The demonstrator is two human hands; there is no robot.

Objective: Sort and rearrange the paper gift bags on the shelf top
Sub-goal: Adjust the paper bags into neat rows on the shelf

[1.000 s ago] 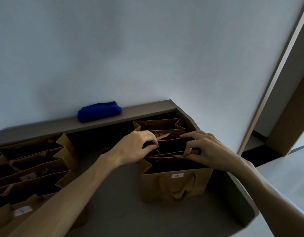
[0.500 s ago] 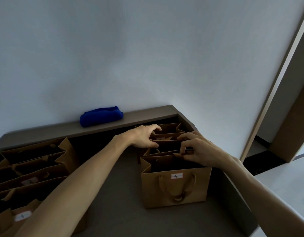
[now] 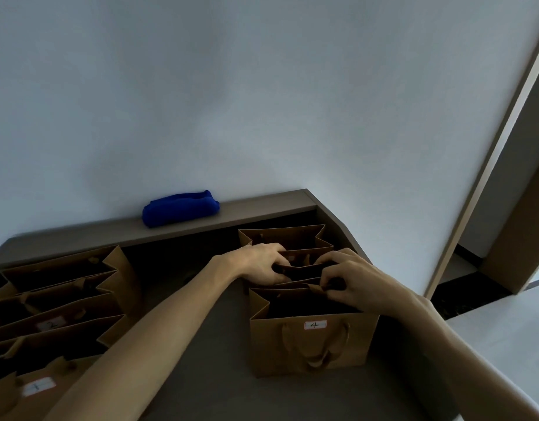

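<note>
A row of brown paper gift bags stands on the right of the grey shelf top (image 3: 213, 354). The nearest bag (image 3: 310, 344) carries a label marked 4. Behind it a middle bag (image 3: 304, 270) is pinched at its rim by both hands: my left hand (image 3: 259, 262) grips its left end, and my right hand (image 3: 356, 281) holds its right end. The rearmost bag (image 3: 286, 237) stands open by the back ledge. A second row of several bags (image 3: 55, 302) runs along the left, with labels 2 and 1 showing.
A blue cloth bundle (image 3: 180, 208) lies on the raised back ledge (image 3: 262, 206) against the white wall. The shelf's right corner is angled, with a door frame (image 3: 486, 165) and a drop to the floor beyond it.
My left hand reached to the rearmost bag, then came back to the middle bag's left rim. My right hand stayed pinching at the right end. The view tilted slightly.
</note>
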